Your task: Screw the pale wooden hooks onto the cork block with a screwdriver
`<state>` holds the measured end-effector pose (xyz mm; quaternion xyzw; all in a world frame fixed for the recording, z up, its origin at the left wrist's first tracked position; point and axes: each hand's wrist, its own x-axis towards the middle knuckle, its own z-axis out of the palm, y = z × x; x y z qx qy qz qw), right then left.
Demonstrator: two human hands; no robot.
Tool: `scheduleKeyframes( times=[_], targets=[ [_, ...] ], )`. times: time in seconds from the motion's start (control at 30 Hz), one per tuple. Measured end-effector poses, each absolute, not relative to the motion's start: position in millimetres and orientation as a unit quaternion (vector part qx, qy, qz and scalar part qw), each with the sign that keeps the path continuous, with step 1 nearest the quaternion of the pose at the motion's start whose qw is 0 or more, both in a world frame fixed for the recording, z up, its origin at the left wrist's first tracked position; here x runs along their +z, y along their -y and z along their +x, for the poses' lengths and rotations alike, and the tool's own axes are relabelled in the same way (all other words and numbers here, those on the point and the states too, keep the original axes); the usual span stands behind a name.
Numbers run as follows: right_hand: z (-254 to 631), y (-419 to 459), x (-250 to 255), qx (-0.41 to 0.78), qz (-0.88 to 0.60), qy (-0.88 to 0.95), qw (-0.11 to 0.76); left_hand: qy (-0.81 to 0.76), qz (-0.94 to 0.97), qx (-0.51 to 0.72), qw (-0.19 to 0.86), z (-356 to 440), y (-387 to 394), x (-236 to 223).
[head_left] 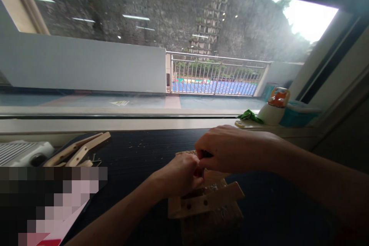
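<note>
My left hand [178, 172] and my right hand [230, 148] meet close together, fingers bent in a pinch. What their fingertips hold, if anything, is hidden between them. Directly below is a light wooden bar [211, 199] with two dark holes, joined to a short wooden piece at its left end. It lies across a brown block-like object [213, 225], whose surface has shiny patches; its kind is unclear in the dim light. Part of another pale wooden piece shows just under my right hand.
Several wooden pieces with holes [86, 150] lie at the left on the dark table [138, 157], near a white ridged device [29, 152]. A white bottle with an orange top [273, 107], a green cloth [249, 116] and a teal box [300, 114] stand by the window.
</note>
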<state>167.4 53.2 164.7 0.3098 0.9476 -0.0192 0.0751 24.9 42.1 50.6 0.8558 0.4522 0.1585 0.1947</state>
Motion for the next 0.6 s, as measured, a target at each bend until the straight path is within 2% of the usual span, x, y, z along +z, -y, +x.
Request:
scheduleKeyframes(
  times=[0.2, 0.37, 0.6],
  targets=[
    [167, -50, 164, 0.012, 0.287, -0.956, 0.064, -0.457, 0.856, 0.148, 0.192, 24, -41, 52],
    [166, -55, 162, -0.018, 0.292, -0.952, 0.088, -0.459, 0.858, 0.127, 0.192, 23, -41, 55],
    [168, -56, 164, -0.022, 0.303, -0.948, 0.095, -0.455, 0.857, 0.158, 0.184, 24, -44, 45]
  ],
)
